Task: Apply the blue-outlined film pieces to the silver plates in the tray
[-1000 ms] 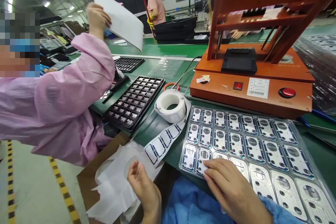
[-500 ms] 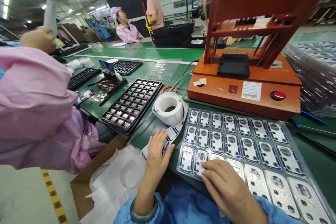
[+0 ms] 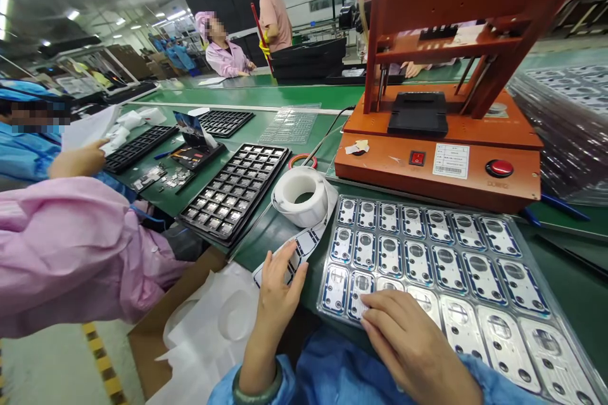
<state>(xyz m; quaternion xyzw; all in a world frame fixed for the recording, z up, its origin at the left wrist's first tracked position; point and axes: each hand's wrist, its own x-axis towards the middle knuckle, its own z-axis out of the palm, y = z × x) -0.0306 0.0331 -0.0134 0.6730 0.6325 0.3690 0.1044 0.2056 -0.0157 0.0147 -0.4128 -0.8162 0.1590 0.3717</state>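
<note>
My left hand (image 3: 280, 281) lies with fingers apart over a strip of blue-edged adhesive stickers (image 3: 308, 242), which runs off a white roll (image 3: 300, 195). The fingertips touch the strip or hover just above it. My right hand (image 3: 413, 335) is closed, its fingers together and bent down at a metal plate (image 3: 361, 285) in the clear plastic tray (image 3: 327, 311); anything pinched there is hidden. Blue-edged white plates fill the tray's far two rows and the near row's left end. Bare silver plates (image 3: 503, 335) lie along the rest of the near row, partly beneath my right hand.
An orange press (image 3: 441, 164) stands behind the tray. Left of the roll lies a black tray of small metal parts (image 3: 237, 193). A carton with white backing paper (image 3: 213, 323) sits below the table edge. A co-worker's pink sleeve (image 3: 66, 247) reaches in at left.
The view has shifted slightly. The co-worker's raised arm at left has come down, holding a white sheet. My left hand has shifted slightly on the strip; my right hand stays at the same plate.
</note>
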